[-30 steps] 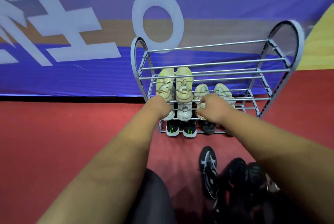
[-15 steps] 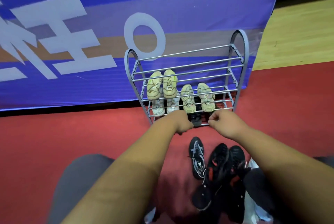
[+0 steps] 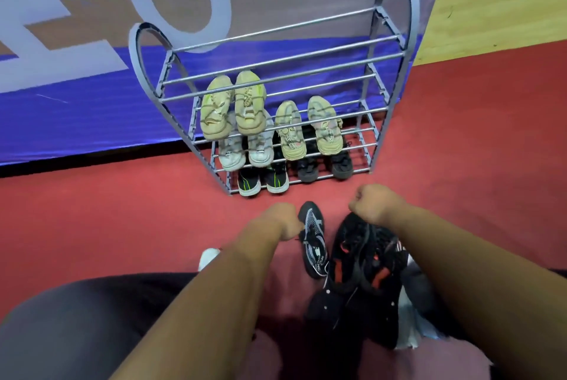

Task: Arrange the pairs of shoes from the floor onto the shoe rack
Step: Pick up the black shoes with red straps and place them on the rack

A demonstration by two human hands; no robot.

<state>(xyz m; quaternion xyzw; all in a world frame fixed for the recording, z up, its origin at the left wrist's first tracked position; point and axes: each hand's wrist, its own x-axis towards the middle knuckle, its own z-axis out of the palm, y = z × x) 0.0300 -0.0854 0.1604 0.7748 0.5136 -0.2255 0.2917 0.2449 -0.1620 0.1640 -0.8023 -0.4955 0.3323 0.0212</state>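
My left hand (image 3: pixel 283 220) sits low in the middle of the frame, fingers curled together into a loose fist, just beside the toe of a black-and-white shoe (image 3: pixel 313 240) lying on the red floor (image 3: pixel 92 226). I can't tell whether it touches the shoe. My right hand (image 3: pixel 379 204) is a little right of it, fingers also curled shut, above a pile of black shoes with red patches (image 3: pixel 365 266); whether it grips anything there I cannot tell. The grey shoe rack (image 3: pixel 395 51) stands above my hands, at the frame's centre, against a blue banner (image 3: pixel 76 122). Two beige pairs (image 3: pixel 248 106) rest on an upper shelf, a white pair (image 3: pixel 245 151) below them, and dark pairs (image 3: pixel 264 180) on the lowest rails.
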